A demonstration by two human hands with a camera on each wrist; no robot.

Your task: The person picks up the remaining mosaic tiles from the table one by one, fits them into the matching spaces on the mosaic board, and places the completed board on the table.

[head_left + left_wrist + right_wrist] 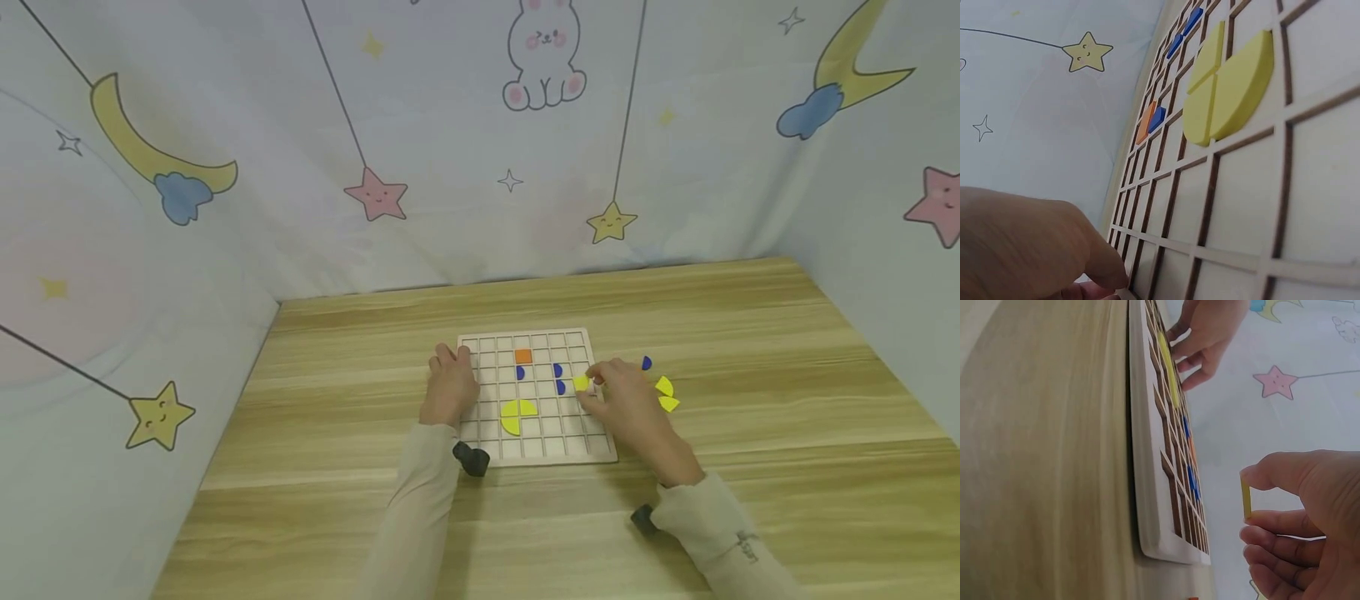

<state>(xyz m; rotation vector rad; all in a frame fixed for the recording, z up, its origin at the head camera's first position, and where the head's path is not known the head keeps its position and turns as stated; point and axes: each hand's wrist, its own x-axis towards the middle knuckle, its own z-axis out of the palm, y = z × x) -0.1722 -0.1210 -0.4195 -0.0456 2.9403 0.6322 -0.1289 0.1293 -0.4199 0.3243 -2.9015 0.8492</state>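
Note:
My right hand [636, 408] pinches a thin yellow quarter-circle piece [1246, 497] between thumb and finger, above the right side of a wooden grid board [551, 447]. At the board's left edge, my left hand [450, 387] grips the rim, its fingertips bent down against it in the left wrist view. On the grid lie an orange square [523, 357] with a blue half-circle piece [521, 373] just below it, and two more blue pieces [560, 387] further right. Three yellow quarter-circle pieces [511, 424] sit together, forming most of a disc.
Right of the board, a loose blue piece [647, 363] and two yellow pieces [664, 386] lie on the wood-grain table [315, 467]. Patterned cloth walls [450, 108] stand behind and at both sides. Black wrist cameras [471, 459] hang at both cuffs.

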